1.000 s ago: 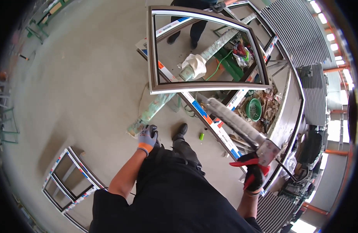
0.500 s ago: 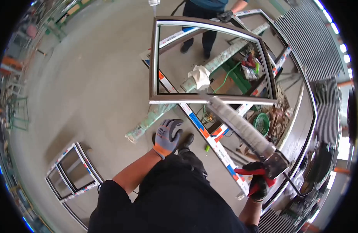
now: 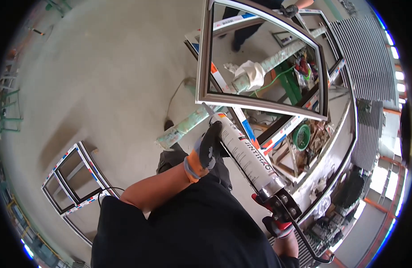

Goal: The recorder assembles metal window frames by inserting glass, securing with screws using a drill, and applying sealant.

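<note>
A caulking gun (image 3: 282, 203) with a white printed sealant cartridge (image 3: 246, 154) slants across in front of me. My right hand (image 3: 278, 227), in a dark and red glove, is closed round its red handle and trigger. Near the nozzle end, my left hand (image 3: 209, 145), in a grey and orange glove, grips the cartridge from the left. The nozzle (image 3: 208, 108) points at the near left corner of a brown and silver window frame (image 3: 264, 106); whether it touches cannot be made out. This frame lies raised on larger frame bars.
Below lie a green plastic-wrapped beam (image 3: 181, 129), a crumpled white cloth (image 3: 253, 75) and a green basket (image 3: 301, 136). A co-worker's gloved hand (image 3: 289, 10) rests at the far side. A smaller frame (image 3: 81, 178) stands on the floor at left; corrugated sheets (image 3: 362, 62) lie right.
My left hand has moved up and right and taken hold of the cartridge. The gun has swung down and left, its nozzle now at the frame's corner. My view has shifted and tilted.
</note>
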The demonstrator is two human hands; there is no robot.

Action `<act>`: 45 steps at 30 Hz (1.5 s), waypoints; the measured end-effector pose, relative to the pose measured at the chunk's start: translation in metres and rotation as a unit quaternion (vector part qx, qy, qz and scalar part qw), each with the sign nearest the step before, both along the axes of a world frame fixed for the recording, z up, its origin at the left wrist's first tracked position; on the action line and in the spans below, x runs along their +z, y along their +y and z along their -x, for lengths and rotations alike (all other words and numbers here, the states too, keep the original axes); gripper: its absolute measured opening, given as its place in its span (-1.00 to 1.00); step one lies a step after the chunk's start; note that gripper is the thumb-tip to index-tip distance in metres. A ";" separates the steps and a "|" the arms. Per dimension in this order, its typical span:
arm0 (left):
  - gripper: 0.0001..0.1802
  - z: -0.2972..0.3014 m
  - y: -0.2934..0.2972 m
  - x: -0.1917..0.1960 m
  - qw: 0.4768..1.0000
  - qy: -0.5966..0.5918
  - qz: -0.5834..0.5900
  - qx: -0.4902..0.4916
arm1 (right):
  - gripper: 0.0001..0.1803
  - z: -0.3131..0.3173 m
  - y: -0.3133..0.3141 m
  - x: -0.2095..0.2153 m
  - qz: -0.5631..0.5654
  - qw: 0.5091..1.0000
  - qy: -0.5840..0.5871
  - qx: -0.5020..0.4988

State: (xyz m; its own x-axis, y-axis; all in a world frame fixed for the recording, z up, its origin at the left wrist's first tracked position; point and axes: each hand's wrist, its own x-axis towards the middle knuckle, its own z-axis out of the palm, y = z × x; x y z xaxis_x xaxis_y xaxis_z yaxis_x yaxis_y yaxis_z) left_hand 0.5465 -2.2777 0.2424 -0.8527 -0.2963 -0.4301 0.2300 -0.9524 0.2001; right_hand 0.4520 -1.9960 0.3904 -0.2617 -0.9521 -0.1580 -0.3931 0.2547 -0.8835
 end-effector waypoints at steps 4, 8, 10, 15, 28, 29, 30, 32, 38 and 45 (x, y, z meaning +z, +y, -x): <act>-0.47 -0.011 -0.020 -0.014 0.999 0.027 -0.022 -0.020 | -0.31 -0.040 -0.023 0.017 -0.027 0.996 -0.006 -0.088; -0.48 -0.017 -0.033 -0.016 0.995 0.029 -0.066 -0.063 | -0.34 -0.068 -0.045 0.028 -0.036 0.986 -0.008 -0.165; -0.48 -0.021 -0.034 -0.015 0.995 0.024 -0.070 -0.070 | -0.35 -0.080 -0.054 0.033 -0.040 0.979 -0.010 -0.201; -0.45 -0.018 -0.042 -0.016 0.988 0.018 -0.097 -0.116 | -0.38 -0.099 -0.071 0.039 -0.039 0.959 -0.027 -0.281; -0.51 0.026 -0.021 -0.037 0.690 0.293 0.638 -0.177 | -0.65 -0.039 0.007 0.057 0.134 0.758 0.041 -0.638; -0.56 0.027 -0.015 -0.041 0.809 0.155 0.482 -0.299 | -0.68 -0.028 0.017 0.056 0.123 0.743 0.062 -0.655; -0.61 0.032 -0.006 -0.043 0.866 -0.004 0.296 -0.404 | -0.70 -0.016 0.030 0.052 0.110 0.729 0.079 -0.671; -0.62 0.051 0.013 -0.045 0.848 0.009 0.350 -0.398 | -0.73 0.013 0.065 0.041 0.014 0.731 0.121 -0.671; -0.68 0.133 0.076 -0.144 0.609 -0.089 0.754 -0.229 | -0.92 0.137 0.175 -0.087 0.097 0.681 -0.129 -0.714; -0.63 0.199 0.122 -0.151 0.313 -0.186 0.904 -0.224 | -0.78 0.300 0.232 -0.295 -0.041 0.702 -0.242 -0.668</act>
